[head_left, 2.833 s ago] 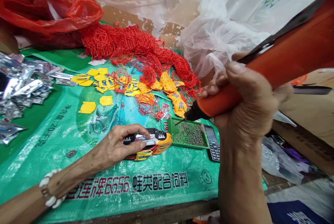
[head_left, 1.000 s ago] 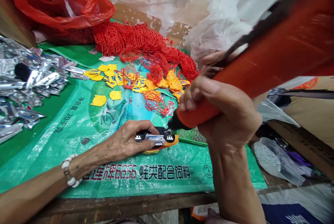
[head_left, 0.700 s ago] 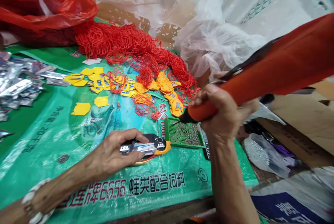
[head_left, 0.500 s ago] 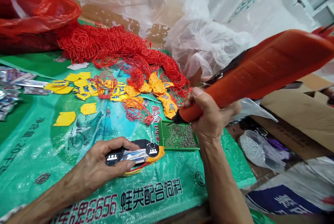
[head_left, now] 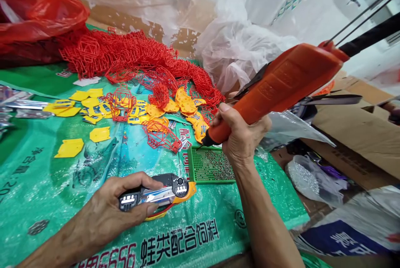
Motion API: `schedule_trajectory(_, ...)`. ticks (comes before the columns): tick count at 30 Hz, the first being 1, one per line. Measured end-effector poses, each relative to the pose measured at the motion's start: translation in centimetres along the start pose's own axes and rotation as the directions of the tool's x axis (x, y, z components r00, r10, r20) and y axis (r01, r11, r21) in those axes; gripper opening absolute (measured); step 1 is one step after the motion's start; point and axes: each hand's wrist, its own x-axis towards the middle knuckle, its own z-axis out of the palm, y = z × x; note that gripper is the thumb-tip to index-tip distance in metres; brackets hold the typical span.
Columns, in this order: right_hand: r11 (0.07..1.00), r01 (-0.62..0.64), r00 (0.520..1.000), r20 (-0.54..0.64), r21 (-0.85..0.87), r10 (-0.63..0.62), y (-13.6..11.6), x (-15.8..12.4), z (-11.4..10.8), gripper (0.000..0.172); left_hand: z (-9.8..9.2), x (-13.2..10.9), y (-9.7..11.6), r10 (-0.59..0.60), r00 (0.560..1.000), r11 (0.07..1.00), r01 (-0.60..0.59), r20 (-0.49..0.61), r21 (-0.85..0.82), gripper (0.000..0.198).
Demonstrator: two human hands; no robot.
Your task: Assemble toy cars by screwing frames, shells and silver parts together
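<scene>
My left hand (head_left: pixel 125 201) grips a toy car body (head_left: pixel 156 195), black and silver on the visible side with yellow-orange edges, low over the green sheet. Wrapped round an orange electric screwdriver (head_left: pixel 268 93), my right hand (head_left: pixel 240 134) holds it tilted, its dark tip down and to the left. That tip is over the far left corner of a green tray (head_left: pixel 191 168) with a perforated bottom. Many small screws (head_left: pixel 221 164) lie in the tray, mostly toward its right side. The toy's front end is close to the tray's near left corner.
Yellow plates (head_left: pixel 70 148) and orange curved pieces (head_left: pixel 187 101) lie beyond my left hand. Behind them runs a long heap of red plastic frames (head_left: pixel 125 53) beside a red bag (head_left: pixel 46 18). Crumpled clear plastic (head_left: pixel 243 38) stands at the back; cardboard boxes (head_left: pixel 346 143) are at the right.
The screwdriver and my right hand have shifted slightly left, and more of its back end and cable shows. My left hand with the toy car body sits slightly lower and further left in view.
</scene>
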Motion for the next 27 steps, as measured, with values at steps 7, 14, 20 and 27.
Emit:
schedule_trajectory(7, 0.999, -0.011, 1.0, 0.013, -0.031, 0.011, -0.1, 0.0, 0.1, 0.023, -0.2, -0.1, 0.2, 0.003, 1.0, 1.0, -0.003, -0.009, -0.016, 0.033)
schedule_trajectory(14, 0.997, -0.003, 1.0, 0.02, -0.071, 0.004, -0.1, -0.1, 0.2, 0.026, -0.1, 0.0, 0.1, -0.001, 1.0, 1.0, 0.001, -0.015, 0.017, 0.033)
schedule_trajectory(20, 0.997, 0.008, 1.0, 0.013, -0.081, -0.007, 0.0, -0.2, 0.2, 0.023, 0.1, -0.1, 0.7, -0.018, 0.998, 0.998, 0.022, -0.065, 0.051, 0.033)
schedule_trajectory(27, 0.996, 0.037, 0.999, -0.02, -0.087, -0.039, 0.0, -0.2, 0.2, 0.023, -0.2, 0.3, -0.5, -0.011, 0.999, 0.989, 0.017, -0.044, 0.144, 0.041)
